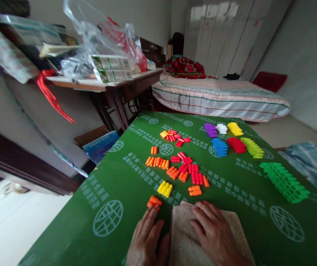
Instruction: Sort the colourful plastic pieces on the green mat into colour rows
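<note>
My left hand [145, 238] rests on the green board at the near edge, fingers stretched out. Its fingertips touch or nearly touch a small cluster of orange tube-like plastic pieces [154, 201]. On a folded beige cloth [183, 225] lies my right hand [212, 229], flat with its fingers extended. Just beyond the hands are yellow tube-like pieces [165, 188] and an orange group [195, 190]. Farther up sit a row of orange pieces [157, 162], red pieces [195, 173] and a scattered red group [172, 136]. What the pieces are exactly, I cannot tell.
Toward the right of the green tabletop [136, 181] stand joined blocks: green [284, 183], lime [252, 147], red [236, 145], blue [219, 147], purple [210, 130], white [221, 128] and yellow [235, 129]. A cluttered desk [144, 76] is at left, a bed [219, 96] behind.
</note>
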`<state>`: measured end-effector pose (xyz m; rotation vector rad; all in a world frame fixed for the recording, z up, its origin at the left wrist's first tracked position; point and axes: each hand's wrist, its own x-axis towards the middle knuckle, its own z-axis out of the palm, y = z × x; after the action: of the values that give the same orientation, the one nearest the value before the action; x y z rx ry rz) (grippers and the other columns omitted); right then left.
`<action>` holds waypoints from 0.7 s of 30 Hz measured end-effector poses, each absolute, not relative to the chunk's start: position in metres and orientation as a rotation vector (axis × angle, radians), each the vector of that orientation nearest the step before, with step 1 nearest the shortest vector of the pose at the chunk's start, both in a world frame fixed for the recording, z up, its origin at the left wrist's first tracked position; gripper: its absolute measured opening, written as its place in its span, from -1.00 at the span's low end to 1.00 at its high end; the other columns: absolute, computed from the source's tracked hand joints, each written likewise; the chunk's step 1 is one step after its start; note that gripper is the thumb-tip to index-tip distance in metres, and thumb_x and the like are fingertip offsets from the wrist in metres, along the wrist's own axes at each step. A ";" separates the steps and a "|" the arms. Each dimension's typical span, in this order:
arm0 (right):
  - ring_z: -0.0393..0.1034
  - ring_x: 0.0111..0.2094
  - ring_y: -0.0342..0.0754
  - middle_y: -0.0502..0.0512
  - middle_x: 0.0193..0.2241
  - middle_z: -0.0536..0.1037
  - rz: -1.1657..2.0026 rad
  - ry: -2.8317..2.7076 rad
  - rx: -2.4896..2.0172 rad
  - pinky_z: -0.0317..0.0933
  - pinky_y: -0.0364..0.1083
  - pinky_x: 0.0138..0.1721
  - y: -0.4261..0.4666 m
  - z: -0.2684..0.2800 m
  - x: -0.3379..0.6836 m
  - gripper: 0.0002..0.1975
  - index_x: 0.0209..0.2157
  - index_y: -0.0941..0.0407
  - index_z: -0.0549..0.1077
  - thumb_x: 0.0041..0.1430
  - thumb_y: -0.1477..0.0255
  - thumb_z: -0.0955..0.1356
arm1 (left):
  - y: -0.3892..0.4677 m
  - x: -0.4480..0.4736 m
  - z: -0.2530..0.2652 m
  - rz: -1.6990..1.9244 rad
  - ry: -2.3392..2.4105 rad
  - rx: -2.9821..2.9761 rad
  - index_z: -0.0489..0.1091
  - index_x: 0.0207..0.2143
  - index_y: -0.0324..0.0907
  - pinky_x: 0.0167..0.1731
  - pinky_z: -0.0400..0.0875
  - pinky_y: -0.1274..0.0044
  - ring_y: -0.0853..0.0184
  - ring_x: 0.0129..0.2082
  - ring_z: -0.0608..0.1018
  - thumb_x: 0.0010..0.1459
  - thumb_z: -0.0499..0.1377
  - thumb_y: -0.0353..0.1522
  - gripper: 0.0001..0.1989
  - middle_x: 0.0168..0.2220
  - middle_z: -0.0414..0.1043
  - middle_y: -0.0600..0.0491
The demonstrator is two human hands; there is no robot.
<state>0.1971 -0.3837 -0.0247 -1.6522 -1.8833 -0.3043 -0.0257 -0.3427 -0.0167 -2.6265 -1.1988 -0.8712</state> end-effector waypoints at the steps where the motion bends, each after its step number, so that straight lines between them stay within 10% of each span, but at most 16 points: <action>1: 0.49 -0.16 0.09 0.13 -0.19 0.60 -0.298 -1.889 -1.650 0.40 0.09 -0.12 -0.384 -0.025 0.197 -0.81 -0.21 0.06 0.48 0.20 0.47 0.25 | -0.343 -0.025 -0.017 -0.854 -1.204 -2.635 0.40 -0.14 -0.17 -0.01 0.52 0.39 0.17 0.16 0.39 0.13 0.16 -0.32 -0.77 0.14 0.35 -0.13; 21: 0.45 -0.17 0.02 0.05 -0.21 0.59 -0.244 -1.852 -1.631 0.33 0.01 -0.10 -0.382 -0.025 0.198 -0.83 -0.24 0.03 0.47 0.22 0.47 0.25 | -0.295 -0.004 -0.008 -0.525 -1.372 -2.706 0.26 0.13 -0.20 0.05 0.45 0.19 0.11 0.23 0.30 0.08 0.11 -0.34 -0.48 0.25 0.17 -0.14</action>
<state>0.1980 -0.3818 -0.0252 -1.6311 -1.8523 -0.2443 -0.0039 -0.2949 -0.0076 -2.7063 -1.3716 -0.5254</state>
